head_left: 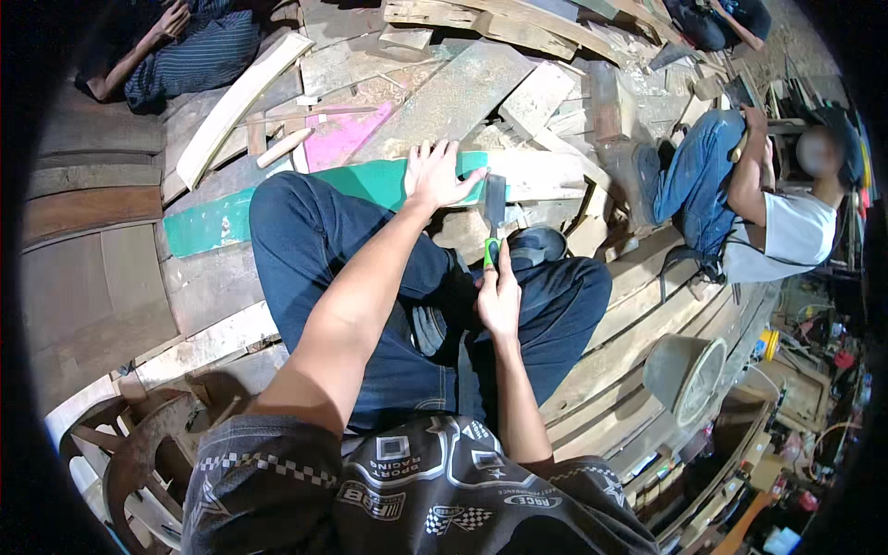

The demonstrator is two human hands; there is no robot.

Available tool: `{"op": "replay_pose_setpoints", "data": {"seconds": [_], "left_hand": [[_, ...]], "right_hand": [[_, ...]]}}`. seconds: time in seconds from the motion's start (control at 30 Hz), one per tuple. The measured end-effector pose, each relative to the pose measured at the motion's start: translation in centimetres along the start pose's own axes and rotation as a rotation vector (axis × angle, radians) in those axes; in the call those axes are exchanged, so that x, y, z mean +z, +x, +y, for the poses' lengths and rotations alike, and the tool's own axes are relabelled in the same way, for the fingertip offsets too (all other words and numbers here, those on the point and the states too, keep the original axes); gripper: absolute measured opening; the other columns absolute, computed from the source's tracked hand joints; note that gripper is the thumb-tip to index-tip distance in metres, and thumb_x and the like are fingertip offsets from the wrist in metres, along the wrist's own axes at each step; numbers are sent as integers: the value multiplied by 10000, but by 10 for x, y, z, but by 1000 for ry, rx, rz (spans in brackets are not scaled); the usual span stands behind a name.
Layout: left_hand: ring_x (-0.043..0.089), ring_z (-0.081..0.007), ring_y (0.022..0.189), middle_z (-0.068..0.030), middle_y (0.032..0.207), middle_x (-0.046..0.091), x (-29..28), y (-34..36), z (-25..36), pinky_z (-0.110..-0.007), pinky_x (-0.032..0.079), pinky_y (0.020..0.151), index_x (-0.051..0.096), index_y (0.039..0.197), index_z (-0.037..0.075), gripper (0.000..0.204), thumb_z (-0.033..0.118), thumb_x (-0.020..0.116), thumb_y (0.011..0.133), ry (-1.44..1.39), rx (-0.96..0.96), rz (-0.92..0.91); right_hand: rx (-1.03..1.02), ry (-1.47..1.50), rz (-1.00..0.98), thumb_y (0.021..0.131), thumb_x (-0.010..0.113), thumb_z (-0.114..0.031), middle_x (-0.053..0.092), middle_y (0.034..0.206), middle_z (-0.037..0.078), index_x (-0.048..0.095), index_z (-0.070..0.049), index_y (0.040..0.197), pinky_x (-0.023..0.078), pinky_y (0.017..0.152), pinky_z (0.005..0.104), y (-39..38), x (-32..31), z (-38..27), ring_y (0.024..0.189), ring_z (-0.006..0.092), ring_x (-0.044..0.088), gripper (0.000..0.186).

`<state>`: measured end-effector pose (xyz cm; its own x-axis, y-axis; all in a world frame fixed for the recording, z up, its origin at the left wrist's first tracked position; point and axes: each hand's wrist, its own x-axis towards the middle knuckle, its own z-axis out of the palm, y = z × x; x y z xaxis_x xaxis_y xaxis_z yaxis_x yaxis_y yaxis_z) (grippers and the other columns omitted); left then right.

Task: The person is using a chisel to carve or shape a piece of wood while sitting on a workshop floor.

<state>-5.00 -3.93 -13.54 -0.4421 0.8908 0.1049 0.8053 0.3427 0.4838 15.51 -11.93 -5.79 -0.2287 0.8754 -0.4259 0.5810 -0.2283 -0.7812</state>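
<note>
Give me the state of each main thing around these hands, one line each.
Green board: lying down, partly hidden by the left knee
Green-handled tool: held, blade pointing away from the wearer
Left grip: open, spread on the green board
Right grip: closed on the tool's handle

Wide head fisheye, facing downward

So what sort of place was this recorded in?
Probably a woodworking shop: the right hand holds a flat-bladed tool, the left hand rests on a green-painted board, and wood offcuts lie scattered beyond.
</note>
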Motion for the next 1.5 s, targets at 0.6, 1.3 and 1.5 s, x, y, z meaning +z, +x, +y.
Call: {"op": "replay_pose_setpoints", "data": {"seconds": [0.6,1.3,1.5], "left_hand": [[450,-351,1205,-147,1235,565,-6,1,3,-498,288,1026,539,1250,55,730,562,643,735,58,17,-44],[434,-325,1232,-151,1312,527,-20,3,9,-488,267,1057,494,1329,48,930,735,599,712,50,-22,-159],[402,-343,1280,-161,1357,498,-17,6,8,-509,250,1076,474,1352,66,942,748,590,712,70,-39,-169]], "right_hand": [[-295,-186,78,854,498,8,595,914,304,329,27,1444,480,763,458,-2,13,1,802,433,607,614],[-382,-212,121,857,514,22,603,924,275,329,22,1448,499,736,417,4,15,4,807,397,624,620],[-335,-222,109,859,521,2,599,936,286,310,12,1458,491,750,444,4,16,-5,814,437,606,635]]}}
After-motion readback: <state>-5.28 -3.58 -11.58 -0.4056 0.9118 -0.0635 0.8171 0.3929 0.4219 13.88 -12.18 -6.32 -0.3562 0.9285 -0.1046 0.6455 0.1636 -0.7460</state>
